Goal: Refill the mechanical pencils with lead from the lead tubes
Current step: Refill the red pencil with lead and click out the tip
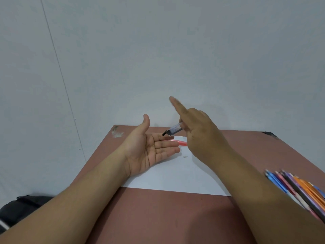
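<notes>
My right hand (198, 127) grips a clear lead tube (173, 130) with a dark tip, tilted down to the left, its index finger raised and straight. The tube's tip hangs just over the fingers of my left hand (151, 148), which lies palm up and flat above a white sheet of paper (177, 176). A pink mechanical pencil (179, 142) lies on the paper behind my left fingers, partly hidden by both hands. A small white piece (185, 157) lies on the paper to the right of my left fingertips.
The brown table (158, 213) stands against a pale wall. A bunch of several coloured mechanical pencils (299, 189) lies at the right edge, under my right forearm. A black bag (22, 205) sits low to the left of the table.
</notes>
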Available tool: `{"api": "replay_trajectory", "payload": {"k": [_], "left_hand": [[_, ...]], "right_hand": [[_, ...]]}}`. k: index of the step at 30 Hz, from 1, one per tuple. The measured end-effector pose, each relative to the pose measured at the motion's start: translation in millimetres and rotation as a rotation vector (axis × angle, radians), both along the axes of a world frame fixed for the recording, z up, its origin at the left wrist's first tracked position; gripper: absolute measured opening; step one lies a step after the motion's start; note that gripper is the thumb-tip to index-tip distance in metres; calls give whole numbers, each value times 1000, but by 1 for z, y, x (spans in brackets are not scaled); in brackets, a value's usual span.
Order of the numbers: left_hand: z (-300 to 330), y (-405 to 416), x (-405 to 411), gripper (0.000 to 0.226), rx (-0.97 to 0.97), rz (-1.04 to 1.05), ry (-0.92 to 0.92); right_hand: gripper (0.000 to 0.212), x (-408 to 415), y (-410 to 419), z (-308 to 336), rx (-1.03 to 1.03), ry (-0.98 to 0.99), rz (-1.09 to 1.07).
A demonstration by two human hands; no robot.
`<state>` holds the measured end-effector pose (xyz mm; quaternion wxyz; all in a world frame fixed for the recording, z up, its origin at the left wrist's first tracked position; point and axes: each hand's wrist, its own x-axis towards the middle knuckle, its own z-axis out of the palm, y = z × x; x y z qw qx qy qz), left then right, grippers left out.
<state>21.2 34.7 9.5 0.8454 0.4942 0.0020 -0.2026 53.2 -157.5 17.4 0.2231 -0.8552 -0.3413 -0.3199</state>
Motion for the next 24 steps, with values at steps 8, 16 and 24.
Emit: {"api": "replay_trajectory", "payload": {"k": [8, 16, 24], "left_hand": [[0, 0, 0, 106, 10, -11, -5], [-1, 0, 1, 107, 8, -15, -12], [-2, 0, 2, 106, 33, -23, -15]], "right_hand": [[97, -3, 0, 1, -28, 61, -34], [67, 1, 0, 0, -74, 67, -30], [75, -2, 3, 2, -69, 54, -15]]}}
